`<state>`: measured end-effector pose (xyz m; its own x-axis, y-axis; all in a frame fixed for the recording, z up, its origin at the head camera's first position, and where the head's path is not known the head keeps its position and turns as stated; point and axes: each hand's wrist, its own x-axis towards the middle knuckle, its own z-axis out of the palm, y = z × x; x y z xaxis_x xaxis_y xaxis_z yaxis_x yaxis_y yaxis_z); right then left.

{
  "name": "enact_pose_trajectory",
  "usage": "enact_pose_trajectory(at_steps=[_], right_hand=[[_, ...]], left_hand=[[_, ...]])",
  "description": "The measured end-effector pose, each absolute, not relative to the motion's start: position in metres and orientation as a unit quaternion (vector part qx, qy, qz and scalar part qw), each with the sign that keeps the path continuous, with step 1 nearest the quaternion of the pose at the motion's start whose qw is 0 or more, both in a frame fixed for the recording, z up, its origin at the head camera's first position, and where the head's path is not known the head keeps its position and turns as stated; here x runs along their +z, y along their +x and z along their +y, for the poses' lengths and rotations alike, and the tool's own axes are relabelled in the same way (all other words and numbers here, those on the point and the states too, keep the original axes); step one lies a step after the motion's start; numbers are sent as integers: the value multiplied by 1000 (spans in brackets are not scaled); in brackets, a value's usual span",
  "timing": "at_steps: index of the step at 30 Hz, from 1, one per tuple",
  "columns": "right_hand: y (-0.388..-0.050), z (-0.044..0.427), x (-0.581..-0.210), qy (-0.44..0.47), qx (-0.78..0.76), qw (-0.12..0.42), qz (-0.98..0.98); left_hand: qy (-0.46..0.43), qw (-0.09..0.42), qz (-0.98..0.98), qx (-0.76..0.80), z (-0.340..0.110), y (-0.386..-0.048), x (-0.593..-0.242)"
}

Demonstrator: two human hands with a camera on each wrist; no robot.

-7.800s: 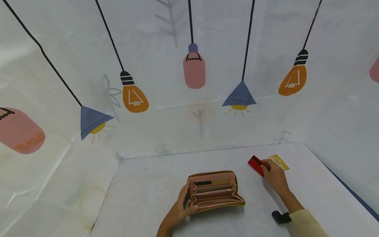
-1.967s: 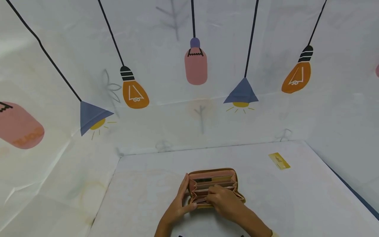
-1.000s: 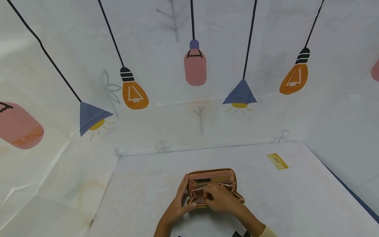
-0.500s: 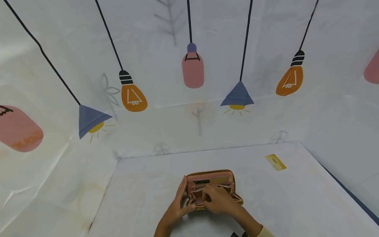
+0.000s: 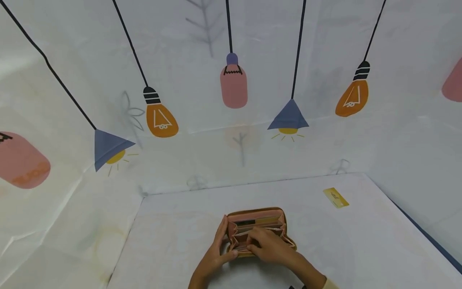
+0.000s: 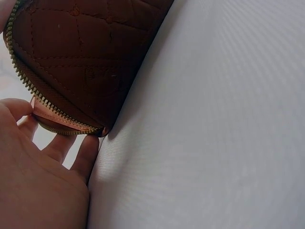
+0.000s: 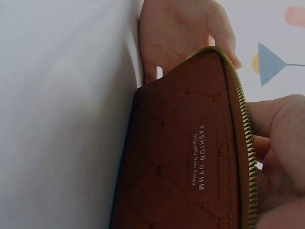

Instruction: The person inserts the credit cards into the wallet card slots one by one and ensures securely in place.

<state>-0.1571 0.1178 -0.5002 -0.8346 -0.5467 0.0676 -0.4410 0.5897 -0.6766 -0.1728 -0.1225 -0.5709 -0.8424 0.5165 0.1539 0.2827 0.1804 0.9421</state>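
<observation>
A brown zip-around wallet [image 5: 258, 215] lies unzipped on the white table, its pink compartments facing up with several cards or papers inside. My left hand [image 5: 213, 253] holds its left end, thumb on the near edge and fingers along the side. In the left wrist view, those fingers touch the wallet [image 6: 90, 47] by the brass zip. My right hand [image 5: 270, 245] reaches into the compartments with curled fingers; the fingertips and anything between them are hidden. Quilted leather with small lettering covers the wallet [image 7: 176, 143] in the right wrist view, my right hand [image 7: 288, 143] beyond its zipped edge.
A yellow card [image 5: 336, 198] lies flat on the white table [image 5: 180, 228], to the right of and beyond the wallet. Behind the table hangs a pale sheet [image 5: 202, 160] printed with lamps and bulbs.
Earlier my right hand held a red card beside the yellow one; that red card is now out of sight. The right hand has since moved into the wallet, its fingers shifting slightly there.
</observation>
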Motion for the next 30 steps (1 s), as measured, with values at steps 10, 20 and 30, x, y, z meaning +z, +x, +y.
enact_pose_trajectory(at_steps=[10,20,30], right_hand=[[-147,139,-493,-319,-376,52,868],[-140,176,-486,-346,-399,-64,847],[-137,216,-487,-301,-392,-136,858]], left_hand=[[267,96,761,583,-124,-172,-573],[263,93,767,578,-123,-173,-573],[258,100,763,585,-123,-173,-572]])
